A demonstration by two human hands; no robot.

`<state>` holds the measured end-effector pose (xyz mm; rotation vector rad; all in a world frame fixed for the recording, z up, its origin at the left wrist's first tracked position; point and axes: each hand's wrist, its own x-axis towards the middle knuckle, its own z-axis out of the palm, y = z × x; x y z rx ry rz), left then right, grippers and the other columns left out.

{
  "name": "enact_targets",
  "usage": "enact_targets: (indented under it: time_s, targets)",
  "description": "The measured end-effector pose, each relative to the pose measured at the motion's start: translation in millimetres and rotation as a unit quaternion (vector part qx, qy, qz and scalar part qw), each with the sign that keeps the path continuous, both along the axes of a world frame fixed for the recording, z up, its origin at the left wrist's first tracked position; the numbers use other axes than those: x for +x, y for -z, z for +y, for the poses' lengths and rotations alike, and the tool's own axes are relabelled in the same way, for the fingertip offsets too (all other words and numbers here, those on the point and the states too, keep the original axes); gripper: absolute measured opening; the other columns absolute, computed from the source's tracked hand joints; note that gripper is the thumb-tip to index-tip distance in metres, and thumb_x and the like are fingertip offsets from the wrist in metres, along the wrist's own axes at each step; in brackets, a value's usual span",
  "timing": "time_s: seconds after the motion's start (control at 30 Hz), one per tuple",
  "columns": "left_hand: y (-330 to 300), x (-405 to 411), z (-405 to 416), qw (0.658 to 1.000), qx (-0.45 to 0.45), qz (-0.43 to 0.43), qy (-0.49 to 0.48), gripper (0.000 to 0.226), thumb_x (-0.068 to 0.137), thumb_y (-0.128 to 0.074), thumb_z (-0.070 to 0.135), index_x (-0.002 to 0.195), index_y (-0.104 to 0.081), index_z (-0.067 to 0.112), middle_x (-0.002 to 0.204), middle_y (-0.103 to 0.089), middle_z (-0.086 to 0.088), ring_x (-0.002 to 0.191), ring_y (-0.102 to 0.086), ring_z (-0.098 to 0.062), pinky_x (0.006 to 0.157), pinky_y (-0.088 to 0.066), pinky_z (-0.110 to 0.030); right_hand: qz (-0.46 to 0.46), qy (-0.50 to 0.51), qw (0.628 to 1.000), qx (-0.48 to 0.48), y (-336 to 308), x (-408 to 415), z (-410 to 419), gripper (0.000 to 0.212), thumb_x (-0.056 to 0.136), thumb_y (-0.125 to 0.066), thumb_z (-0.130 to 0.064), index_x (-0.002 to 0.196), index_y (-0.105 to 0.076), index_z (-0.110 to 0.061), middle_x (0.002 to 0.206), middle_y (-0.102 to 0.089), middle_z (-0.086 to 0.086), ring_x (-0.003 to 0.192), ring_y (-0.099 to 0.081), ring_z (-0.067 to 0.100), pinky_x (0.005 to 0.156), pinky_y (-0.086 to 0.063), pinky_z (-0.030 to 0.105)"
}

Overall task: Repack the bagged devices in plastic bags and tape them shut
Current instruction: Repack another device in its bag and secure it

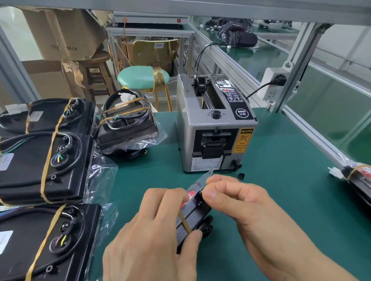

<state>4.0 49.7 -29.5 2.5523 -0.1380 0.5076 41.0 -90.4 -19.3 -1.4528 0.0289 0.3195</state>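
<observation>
Centrally, both hands grip a black, mesh-sided, rubber-banded device (192, 220): left hand (150, 239) clasping it, right hand (237, 200) pinching clear tape (205, 176) at twelve o'clock.

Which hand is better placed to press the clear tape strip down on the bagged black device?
The right hand: it already pinches the clear tape strip at the top of the bagged black device. The left hand grips the device's side, steadying it.
</observation>
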Motion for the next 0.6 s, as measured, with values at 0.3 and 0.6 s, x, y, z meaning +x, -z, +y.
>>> enact_targets:
  time_s: [0.3,0.6]
  targets:
    - [0.5,0.0,-0.3,1.000,0.000,0.006,-0.003,0.066,0.035,-0.092,0.034,0.089,-0.055,0.036,0.086,-0.058,0.018,0.042,-0.052,-0.010,0.033,-0.038,-0.024,-0.013,0.052,0.998,-0.045,4.0,-0.2,1.6,0.012,0.078,-0.072,-0.020,0.070,-0.076,-0.012,0.110,-0.056,-0.005,0.096,-0.054,-0.008,0.087,-0.033,0.019]
    - [-0.4,-0.4,-0.3,1.000,-0.004,0.008,-0.001,0.062,0.036,-0.091,0.033,0.081,-0.049,0.033,0.079,-0.053,0.017,0.038,-0.044,-0.012,0.032,-0.032,-0.021,-0.021,0.069,0.997,-0.019,2.1,-3.4,5.9,0.020,0.067,-0.071,-0.034,0.067,-0.076,-0.014,0.103,-0.055,-0.008,0.091,-0.055,-0.010,0.083,-0.033,0.017]
